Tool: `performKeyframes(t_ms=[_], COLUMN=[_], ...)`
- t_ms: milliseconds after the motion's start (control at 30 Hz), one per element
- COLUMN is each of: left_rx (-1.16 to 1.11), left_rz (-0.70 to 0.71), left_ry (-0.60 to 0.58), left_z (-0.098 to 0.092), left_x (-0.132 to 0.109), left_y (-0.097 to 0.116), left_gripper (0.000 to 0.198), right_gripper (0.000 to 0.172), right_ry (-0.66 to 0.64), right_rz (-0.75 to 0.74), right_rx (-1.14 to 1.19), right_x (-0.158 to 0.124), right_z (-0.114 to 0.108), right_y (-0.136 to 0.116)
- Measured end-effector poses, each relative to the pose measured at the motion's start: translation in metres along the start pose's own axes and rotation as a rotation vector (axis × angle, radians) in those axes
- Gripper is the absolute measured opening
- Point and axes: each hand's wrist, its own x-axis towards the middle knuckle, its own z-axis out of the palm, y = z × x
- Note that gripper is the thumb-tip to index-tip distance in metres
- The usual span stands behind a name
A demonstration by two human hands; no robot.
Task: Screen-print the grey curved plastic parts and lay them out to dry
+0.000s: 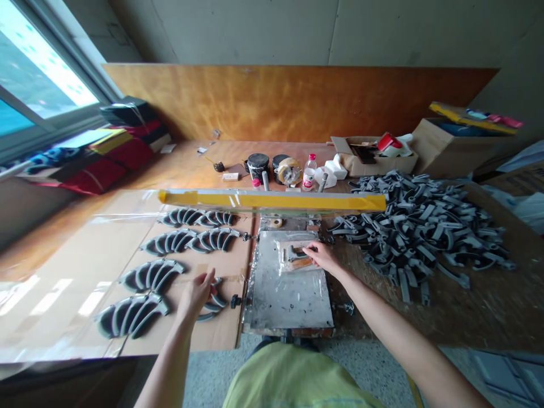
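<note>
My right hand [322,256] is closed on the end of a grey curved part [296,254], its fingers pinched together. That part lies in a small taped fixture [284,262] on a grey metal plate [289,303]. Over the cardboard to the left, my left hand [202,290] has its fingers a little apart, and I see nothing held in it. Right beside it lie a few grey curved parts [217,300], partly hidden by the hand. Further left, more such parts stand in neat curved rows [136,314] on the cardboard sheet [63,272].
A yellow-edged clear bar [272,200] spans the space above the plate. To the right is a large heap of grey parts [425,221]. Behind stand black tubs [258,167], a red-capped bottle [309,173] and cardboard boxes [446,147]. Black knobs [235,301] flank the plate.
</note>
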Motion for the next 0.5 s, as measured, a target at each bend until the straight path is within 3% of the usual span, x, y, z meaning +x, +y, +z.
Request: performKeyframes(t_ms=[100,200,267,333,433,500], left_rx=[-0.069,-0.248,-0.441,-0.612,-0.703,-0.694], left_rz=[0.154,0.324,0.438,0.512,0.521,0.502], left_ry=[0.023,0.08,0.118,0.114,0.033,0.016], left_z=[0.005,0.005,0.003,0.003,0.006,0.006], left_x=[-0.003,-0.01,-0.014,-0.017,-0.02,-0.024], left_y=[0.057,0.108,0.139,0.167,0.19,0.187], left_gripper=[0.05,0.046,0.046,0.046,0.05,0.049], right_gripper=[0.032,0.051,0.06,0.065,0.063,0.05], right_ry=[0.009,0.122,0.142,0.072,-0.003,0.088], right_rz=[-0.104,-0.185,-0.361,-0.551,-0.718,-0.838], right_rx=[-0.378,-0.674,-0.748,-0.76,-0.869,-1.207], right_x=[-0.005,-0.013,-0.016,-0.015,-0.011,-0.01], right_z=[0.0,0.0,0.008,0.022,0.039,0.037], right_y=[-0.015,-0.027,-0.031,-0.032,-0.027,-0.023])
